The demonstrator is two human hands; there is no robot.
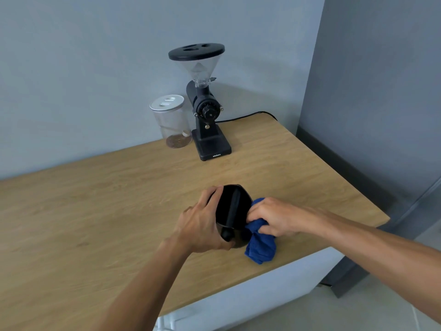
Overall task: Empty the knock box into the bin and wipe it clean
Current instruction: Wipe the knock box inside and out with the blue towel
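Note:
The black knock box (232, 211) stands on the wooden countertop (107, 206), its dark knock bar running across the open top. My left hand (202, 225) grips the box's left side. My right hand (274, 219) is closed on a bunched blue cloth (261, 247) and presses it against the box's right rim, fingers at the edge of the opening. The cloth's loose end hangs down onto the counter by the box. No bin is in view.
A black coffee grinder (206, 115) with a clear hopper stands at the back of the counter, its cable trailing right. A clear jar (173, 123) with a white lid sits left of it. The counter's right edge (358, 187) borders a grey wall.

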